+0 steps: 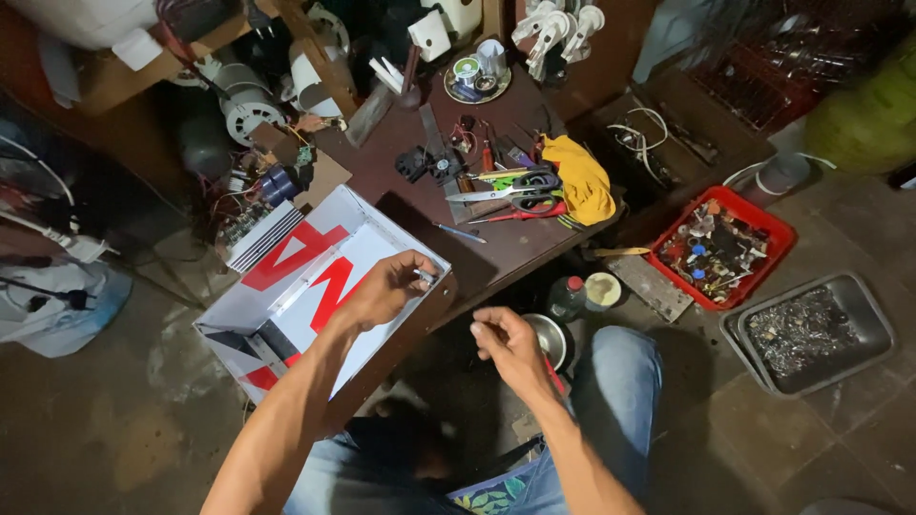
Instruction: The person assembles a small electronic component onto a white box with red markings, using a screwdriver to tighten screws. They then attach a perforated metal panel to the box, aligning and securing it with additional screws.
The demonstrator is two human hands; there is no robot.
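A white sheet-metal box (286,286) with red markings and an open top lies tilted against the near-left corner of a dark brown workbench (515,243). My left hand (386,286) rests on the box's near right corner, its fingertips pinching a small metal part at the edge. My right hand (506,345) hovers a little to the right, below the bench edge, fingers curled loosely; whether it holds anything small I cannot tell. My knees in blue jeans (611,381) are below.
On the bench lie scissors (510,186), pliers, screwdrivers and a yellow cloth (584,181). A red tray (720,246) of small parts and a grey metal tray (811,329) of scrap sit on the floor at right. A small bottle (568,296) and metal bowl stand near my right hand.
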